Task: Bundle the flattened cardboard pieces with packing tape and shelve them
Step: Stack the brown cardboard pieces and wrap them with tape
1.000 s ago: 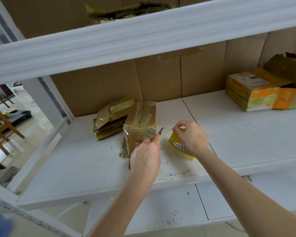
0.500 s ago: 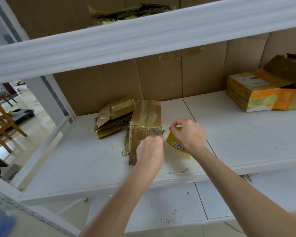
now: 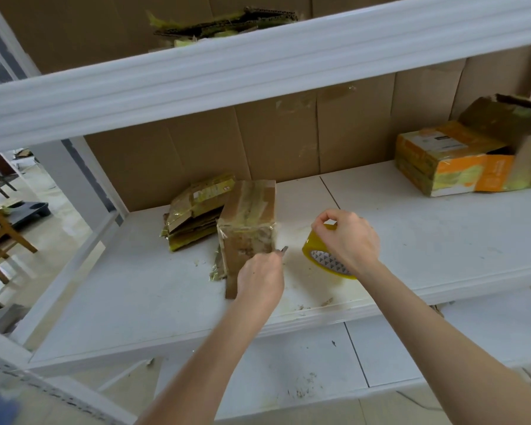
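Note:
A taped brown cardboard bundle (image 3: 247, 223) stands on the white shelf (image 3: 135, 289), near its middle. My left hand (image 3: 259, 279) grips a small dark blade-like tool (image 3: 282, 250) at the bundle's front right corner. My right hand (image 3: 345, 239) holds a yellow roll of packing tape (image 3: 322, 260) just right of the bundle, fingers curled over its top. A thin stretch of clear tape seems to run from the roll to the bundle. A second flattened, taped cardboard bundle (image 3: 196, 214) lies behind and left of the first.
An orange and white carton (image 3: 448, 161) with open flaps sits at the shelf's right end. More flattened cardboard (image 3: 224, 24) lies on the upper shelf. Brown cardboard lines the back. A lower shelf (image 3: 288, 363) shows below. Wooden chairs (image 3: 0, 228) stand on the floor at left.
My left hand slid from the bundle's front face down to its right corner with the tool. My right hand drew the tape roll slightly right and away from the bundle.

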A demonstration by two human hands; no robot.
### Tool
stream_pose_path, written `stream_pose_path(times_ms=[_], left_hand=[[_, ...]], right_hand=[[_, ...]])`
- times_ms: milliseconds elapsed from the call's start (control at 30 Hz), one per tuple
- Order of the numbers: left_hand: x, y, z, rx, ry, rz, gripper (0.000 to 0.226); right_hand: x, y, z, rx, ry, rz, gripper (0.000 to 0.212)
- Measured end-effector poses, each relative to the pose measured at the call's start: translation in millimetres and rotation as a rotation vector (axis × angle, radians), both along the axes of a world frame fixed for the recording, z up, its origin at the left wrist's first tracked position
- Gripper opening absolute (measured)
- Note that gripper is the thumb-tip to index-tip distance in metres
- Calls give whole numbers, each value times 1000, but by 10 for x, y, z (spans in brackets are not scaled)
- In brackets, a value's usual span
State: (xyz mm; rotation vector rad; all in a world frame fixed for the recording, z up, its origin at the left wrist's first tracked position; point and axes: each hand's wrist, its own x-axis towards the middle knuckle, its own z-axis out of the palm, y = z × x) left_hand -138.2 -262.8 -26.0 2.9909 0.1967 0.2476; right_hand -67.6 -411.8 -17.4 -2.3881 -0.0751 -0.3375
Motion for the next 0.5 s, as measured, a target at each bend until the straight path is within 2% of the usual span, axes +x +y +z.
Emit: stream_pose_path(times_ms=[100, 167, 267, 333, 400, 500], left_hand=[[-147, 38, 12, -94, -194, -43, 33], [-248, 154, 102, -229, -319, -27, 35], [-326, 527, 209, -505, -491, 70, 28], [-292, 907, 201, -562, -577, 184, 25], [-225, 1320, 108, -566, -557, 315, 20], [-136, 1866, -197, -521, -406, 466, 19]], right_hand=[[56, -43, -87, 79, 53, -38, 15], [92, -19, -141, 179, 59, -79, 13], [154, 71, -162, 314, 58, -141, 14], [193, 147, -161, 337, 62, -157, 12], [228, 213, -168, 367, 66, -171, 10], [258, 280, -189, 396, 64, -204, 9]])
